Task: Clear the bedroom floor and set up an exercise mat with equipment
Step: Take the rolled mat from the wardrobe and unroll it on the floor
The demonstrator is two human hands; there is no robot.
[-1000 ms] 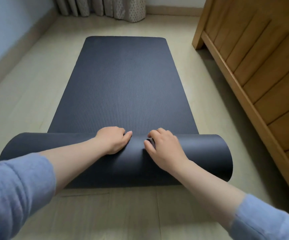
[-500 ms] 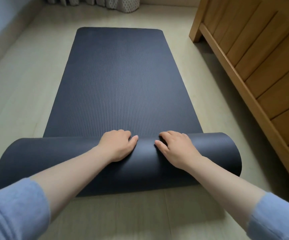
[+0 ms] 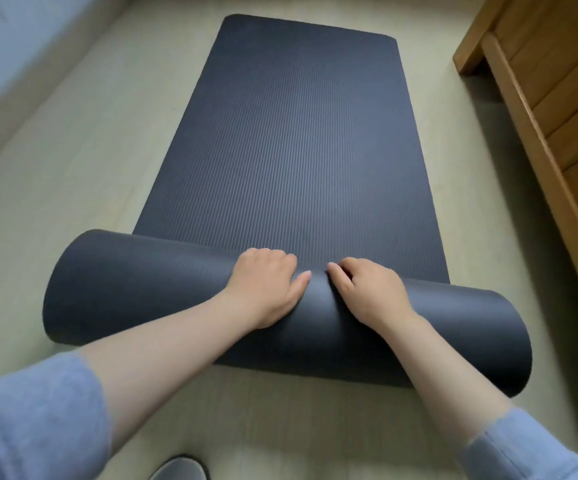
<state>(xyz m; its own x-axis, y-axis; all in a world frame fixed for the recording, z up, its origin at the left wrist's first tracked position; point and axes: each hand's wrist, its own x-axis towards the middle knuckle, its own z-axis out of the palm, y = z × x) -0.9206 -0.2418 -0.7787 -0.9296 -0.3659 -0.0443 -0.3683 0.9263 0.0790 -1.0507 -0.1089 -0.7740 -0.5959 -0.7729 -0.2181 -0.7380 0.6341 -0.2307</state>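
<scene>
Mat (image 3: 301, 143) is laid out dark and ribbed along the pale floor (image 3: 73, 174), most of it flat already, far end squared off up near the wall. Only the near end is left curled into a fat roll (image 3: 135, 289) lying across the view, a bit skewed, left end further away than the right. Looks like thick foam, so it's probably light and squishy but springy, and the curl can be expected to fight back once it's let go. The smooth outer skin of the roll looks a touch slippery compared with the ribbed top.

Roll is pressed from above at its middle by both hands. Left hand (image 3: 267, 289) is laid over the top, fingers curled over the far side, thumb out flat. Right hand (image 3: 370, 292) is set just beside it, fingers bent and dug in at the crease. Neither grip is closed around anything; it's more palms-and-fingertips pushing than holding.

Best purchase is judged to be wider apart, nearer the roll's ends, so it's kept square.

A wooden bed frame (image 3: 540, 109) runs along the right, near the mat's edge. A grey slipper (image 3: 180, 469) pokes in at the bottom. No equipment is seen yet.
</scene>
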